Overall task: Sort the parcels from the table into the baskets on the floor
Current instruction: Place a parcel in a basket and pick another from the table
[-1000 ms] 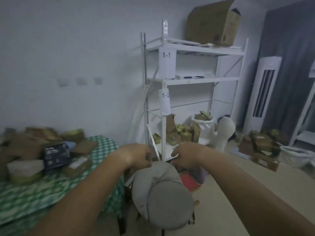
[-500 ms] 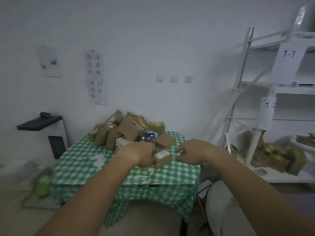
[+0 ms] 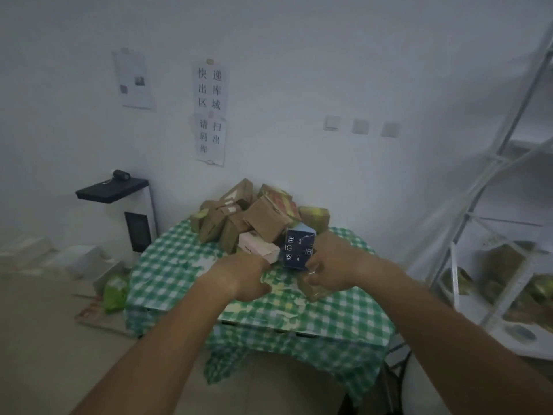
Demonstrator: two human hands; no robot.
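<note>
parcels (image 3: pixel 263 217) heaped on table (image 3: pixel 167 265)

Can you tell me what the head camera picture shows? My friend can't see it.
Two bare hands reach over a table with a green checked cloth: the right hand holds a small brown parcel, the left hand is curled beside it. Behind them lie a dark blue box and a pile of brown parcels.
</note>
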